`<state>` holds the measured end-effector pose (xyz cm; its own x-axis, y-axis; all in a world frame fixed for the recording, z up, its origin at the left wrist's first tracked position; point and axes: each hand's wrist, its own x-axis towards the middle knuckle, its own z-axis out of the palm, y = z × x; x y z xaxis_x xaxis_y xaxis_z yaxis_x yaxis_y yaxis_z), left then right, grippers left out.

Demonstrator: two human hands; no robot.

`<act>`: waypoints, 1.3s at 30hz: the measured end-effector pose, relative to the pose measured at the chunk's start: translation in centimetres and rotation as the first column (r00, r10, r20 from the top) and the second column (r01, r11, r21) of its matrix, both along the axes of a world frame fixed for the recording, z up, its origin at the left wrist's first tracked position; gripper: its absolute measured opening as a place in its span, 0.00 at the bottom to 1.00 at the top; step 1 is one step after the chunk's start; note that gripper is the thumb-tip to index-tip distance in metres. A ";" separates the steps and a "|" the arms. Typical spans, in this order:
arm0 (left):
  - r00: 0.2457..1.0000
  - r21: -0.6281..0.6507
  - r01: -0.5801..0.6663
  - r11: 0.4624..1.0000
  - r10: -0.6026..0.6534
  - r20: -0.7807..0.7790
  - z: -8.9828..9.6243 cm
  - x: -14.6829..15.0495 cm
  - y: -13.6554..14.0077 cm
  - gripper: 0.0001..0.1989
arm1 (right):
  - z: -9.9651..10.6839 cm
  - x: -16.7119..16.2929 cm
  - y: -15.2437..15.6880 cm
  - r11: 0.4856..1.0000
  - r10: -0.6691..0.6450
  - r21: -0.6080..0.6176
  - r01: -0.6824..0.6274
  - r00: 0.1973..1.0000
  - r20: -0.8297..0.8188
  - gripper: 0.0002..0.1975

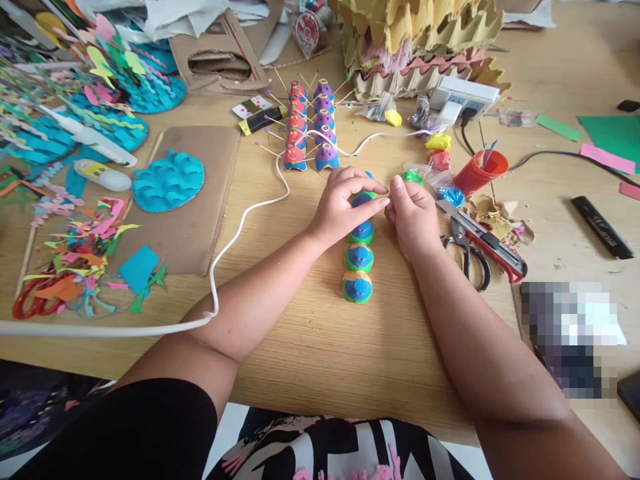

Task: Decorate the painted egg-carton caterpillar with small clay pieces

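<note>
My left hand and my right hand meet fingertip to fingertip above the table, both pinched. Whatever lies between the fingers is too small to name. Just below them runs a blue and green egg-carton caterpillar with small faces on its bumps; its far end is partly hidden by my left hand. Beyond stand a red egg-carton strip and a purple egg-carton strip, both with thin pins sticking out. Green clay and blue clay lie near my right hand.
Scissors and a red utility knife lie right, by an orange cup. A white cable crosses the table at left. Paper scraps, cardboard and a glue gun lie left. Egg cartons are stacked behind.
</note>
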<state>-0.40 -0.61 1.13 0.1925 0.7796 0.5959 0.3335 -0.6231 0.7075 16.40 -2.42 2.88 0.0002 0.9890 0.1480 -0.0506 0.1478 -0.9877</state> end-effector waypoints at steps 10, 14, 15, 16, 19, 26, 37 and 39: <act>0.996 -0.042 -0.054 0.998 0.051 -0.066 0.3 0.2 0.0 0.05 | -0.2 -0.1 0.1 1.000 0.024 -0.002 -0.024 1.000 0.017 0.36; 0.996 -0.027 -0.076 0.997 0.075 -0.043 -0.1 0.1 0.3 0.08 | -0.3 0.0 0.2 0.998 0.044 -0.037 -0.045 0.999 -0.029 0.35; 0.996 -0.023 -0.086 0.996 0.085 -0.039 -0.2 0.0 0.4 0.09 | -0.3 0.0 0.2 0.998 0.057 -0.039 -0.058 0.998 -0.036 0.34; 0.995 -0.018 -0.094 0.995 0.093 -0.035 -0.3 0.0 0.5 0.09 | -0.3 0.0 0.2 0.997 0.071 -0.037 -0.073 0.997 -0.041 0.33; 0.995 -0.006 -0.098 0.995 0.098 -0.016 -0.3 0.0 0.5 0.09 | -0.1 0.1 0.1 0.994 0.104 -0.039 -0.106 0.992 -0.069 0.31; 0.985 -0.086 -0.148 0.985 0.155 0.073 -0.1 -0.2 0.2 0.07 | -0.3 0.2 0.4 0.991 0.104 -0.064 -0.117 0.980 -0.171 0.30; 0.984 -0.096 -0.149 0.984 0.158 0.085 -0.2 -0.1 0.2 0.08 | 0.0 0.2 0.3 0.995 0.036 -0.087 -0.049 0.989 -0.145 0.33; 0.985 -0.092 -0.143 0.985 0.151 0.085 -0.2 -0.2 0.1 0.07 | 0.1 0.2 0.3 0.995 0.042 -0.085 -0.057 0.985 -0.169 0.31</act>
